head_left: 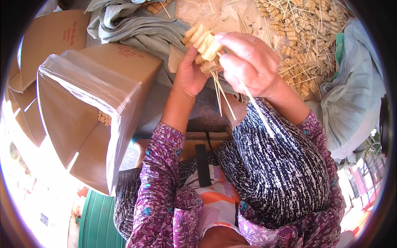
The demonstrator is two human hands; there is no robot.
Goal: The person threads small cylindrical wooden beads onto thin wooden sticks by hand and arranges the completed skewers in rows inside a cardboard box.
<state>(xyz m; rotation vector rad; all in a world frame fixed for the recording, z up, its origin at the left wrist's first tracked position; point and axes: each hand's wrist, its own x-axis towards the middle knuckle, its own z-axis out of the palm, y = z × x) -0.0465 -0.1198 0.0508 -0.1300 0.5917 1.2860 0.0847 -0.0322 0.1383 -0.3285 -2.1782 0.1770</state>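
My left hand [189, 76] is closed around a bundle of short tan rolls [205, 44], raised in front of me. Several thin wooden skewers [218, 93] stick out below that bundle. Close against its right side, my right hand [253, 62] is closed in a pinch on one wooden skewer [258, 110], whose long end slants down over my patterned trouser leg. The fingers hide where this skewer meets the rolls, so I cannot tell whether it has entered one. A wide heap of similar rolls [310, 53] lies beyond my right hand, with loose skewers scattered over it.
An open cardboard box [140, 62] with a clear plastic liner [93, 80] stands at my left, with stacked rolls [104, 118] inside. More cardboard [53, 37] is behind it. Grey-green cloth [136, 31] lies ahead, pale cloth [355, 91] at right. A green ribbed container [97, 221] is lower left.
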